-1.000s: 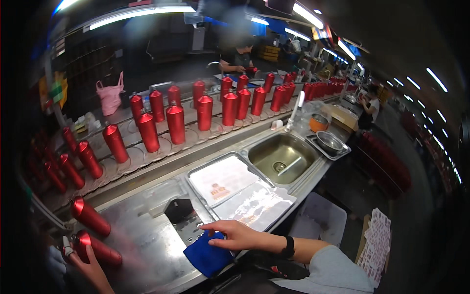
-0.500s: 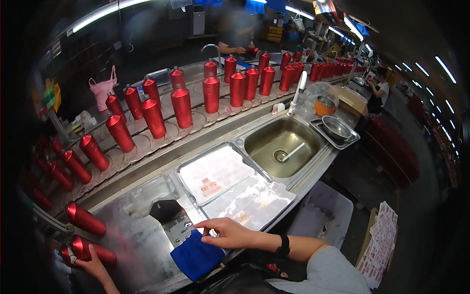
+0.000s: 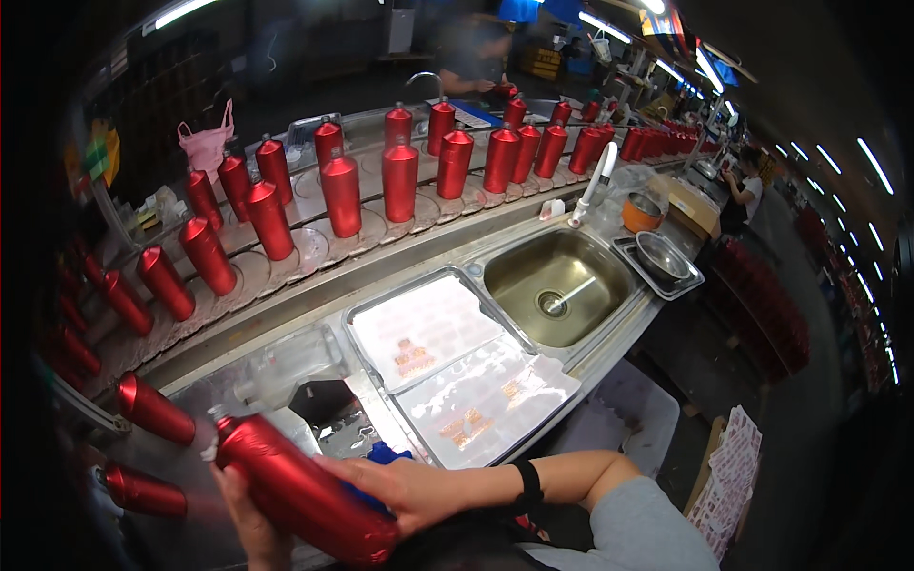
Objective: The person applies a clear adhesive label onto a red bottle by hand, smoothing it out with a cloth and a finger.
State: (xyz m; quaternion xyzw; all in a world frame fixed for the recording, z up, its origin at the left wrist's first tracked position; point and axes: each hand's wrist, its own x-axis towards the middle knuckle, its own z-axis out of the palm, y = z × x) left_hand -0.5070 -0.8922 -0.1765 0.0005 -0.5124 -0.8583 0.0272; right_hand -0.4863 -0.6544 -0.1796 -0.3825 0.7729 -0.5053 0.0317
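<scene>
A shiny red metal bottle [image 3: 305,490] is held tilted close to me, its neck pointing up and left. My left hand [image 3: 249,519] is closed around its neck end from below and the left. My right hand [image 3: 414,485] curls over the lower part of the bottle. A blue cloth [image 3: 388,453] shows beyond the right hand's fingers and between that hand and the bottle, mostly hidden. Two more red bottles lean at the counter's left end, an upper one [image 3: 157,409] and a lower one [image 3: 146,489].
Red bottles [image 3: 400,181] stand in rows on the conveyor [image 3: 305,249] behind the counter. A tray [image 3: 414,388] bears wet printed sheets [image 3: 486,400]. Right of it are a sink [image 3: 533,324] with a white faucet [image 3: 595,181] and a metal bowl [image 3: 662,255]. Co-workers stand farther off.
My left hand has lifted a red bottle from the counter's left end and brought it in front of me. My right hand has come down onto it with the blue cloth.
</scene>
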